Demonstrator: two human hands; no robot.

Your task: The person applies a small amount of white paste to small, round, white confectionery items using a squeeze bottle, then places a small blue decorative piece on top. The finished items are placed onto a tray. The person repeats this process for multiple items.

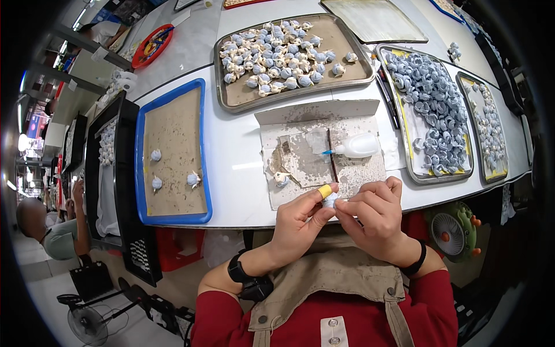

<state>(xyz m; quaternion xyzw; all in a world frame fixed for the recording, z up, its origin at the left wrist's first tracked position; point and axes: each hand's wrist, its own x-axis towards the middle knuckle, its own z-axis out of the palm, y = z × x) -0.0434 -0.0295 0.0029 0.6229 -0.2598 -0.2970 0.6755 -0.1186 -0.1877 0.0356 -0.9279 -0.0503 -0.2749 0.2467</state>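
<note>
Between the fingertips of both my hands is a small light-blue and white piece (330, 200), largely covered by the fingers. My left hand (302, 220), with a yellow wrap on one finger, pinches it from the left. My right hand (373, 217) closes on it from the right. Just beyond lies a stained cardboard sheet (358, 173) with a raised back flap. On it are a white squeeze bottle (359, 146) with a blue needle tip, a thin dark stick (332, 156), and a small cream-and-blue figure (281, 178).
A blue-rimmed tray (202, 144) with a few figures stands left. A metal tray (231, 107) full of figures is at the back. Right are a tray of blue-grey curved shells (436, 110) and a narrower tray (485, 127). Another person (60, 237) sits far left.
</note>
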